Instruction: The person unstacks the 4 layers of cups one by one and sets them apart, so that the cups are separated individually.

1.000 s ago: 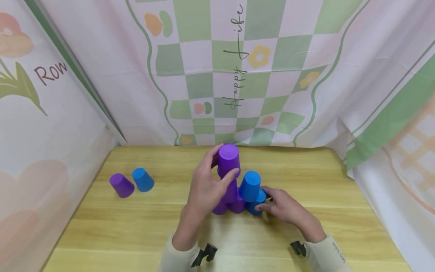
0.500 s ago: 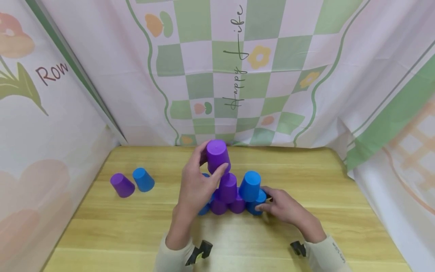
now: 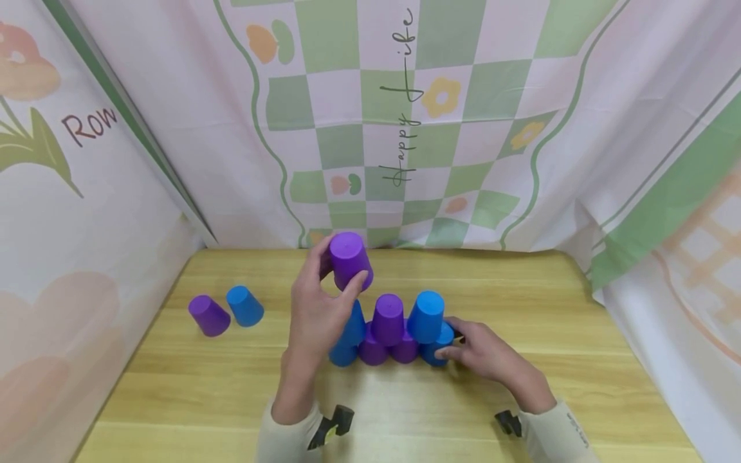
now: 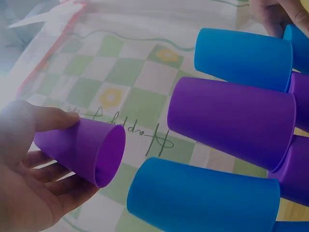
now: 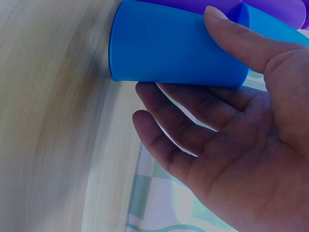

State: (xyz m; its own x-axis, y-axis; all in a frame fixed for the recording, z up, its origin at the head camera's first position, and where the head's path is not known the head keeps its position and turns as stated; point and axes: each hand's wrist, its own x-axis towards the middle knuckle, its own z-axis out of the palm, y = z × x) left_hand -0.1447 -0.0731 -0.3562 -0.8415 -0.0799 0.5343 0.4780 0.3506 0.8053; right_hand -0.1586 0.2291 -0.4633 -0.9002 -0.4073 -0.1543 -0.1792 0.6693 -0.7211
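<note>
In the head view my left hand grips an upside-down purple cup, thumb on the near side and fingers behind. It is raised over the left end of a cup stack. The upper row has a blue cup, partly hidden by the left hand, a purple cup and another blue cup. Below them stand two purple cups between two blue ones. My right hand holds the lower right blue cup at its side, thumb across it and fingers along the other side.
Apart from the stack, a purple cup and a blue cup stand upside down on the left of the wooden table. A printed curtain hangs along the table's back edge.
My left hand has moved left and slightly up with its purple cup, from over the stack's middle to its left end, uncovering the blue cups there. The right hand has stayed put.
</note>
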